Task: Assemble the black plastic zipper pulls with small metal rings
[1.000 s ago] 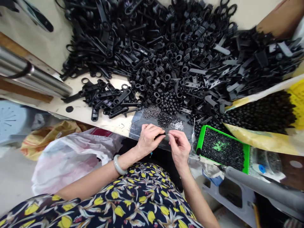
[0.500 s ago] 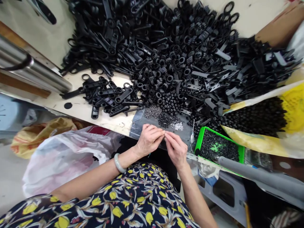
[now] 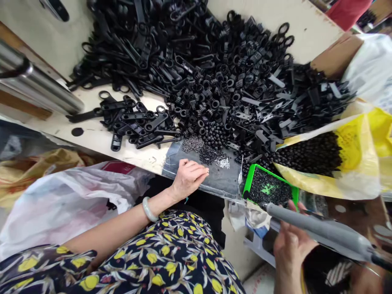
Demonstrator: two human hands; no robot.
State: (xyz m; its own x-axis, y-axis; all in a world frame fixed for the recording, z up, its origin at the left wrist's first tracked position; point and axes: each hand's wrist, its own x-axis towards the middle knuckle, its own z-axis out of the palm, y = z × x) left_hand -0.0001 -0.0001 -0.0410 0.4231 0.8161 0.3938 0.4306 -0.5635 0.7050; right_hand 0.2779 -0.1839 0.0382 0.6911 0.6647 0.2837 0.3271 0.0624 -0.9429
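Note:
My left hand (image 3: 189,179) is held over the near edge of the dark mat (image 3: 220,181), thumb and fingertips pinched together. A tiny light-tipped part (image 3: 208,171) shows at the fingertips, too small to name. Off to the right, my right hand (image 3: 290,241) is around a grey electric screwdriver (image 3: 321,226), fingers curling up behind its body. The screwdriver slants across, its tip near the front of a green tray (image 3: 249,179) of small black parts. On the mat beyond my left hand lie small silver pins (image 3: 224,163), black bits (image 3: 209,154) and greyish pieces (image 3: 192,144).
Black plastic parts (image 3: 196,61) are heaped across the back of the table. A smaller group of black levers (image 3: 134,122) lies left. A thin tool (image 3: 240,169) rests beside the tray. A yellow-and-white bag (image 3: 352,163) holds black balls. A metal post (image 3: 39,85) stands left.
My right hand has left my left hand's fingertips and moved right to the electric screwdriver. My left hand stays pinched near the mat. The view has turned slightly to the right.

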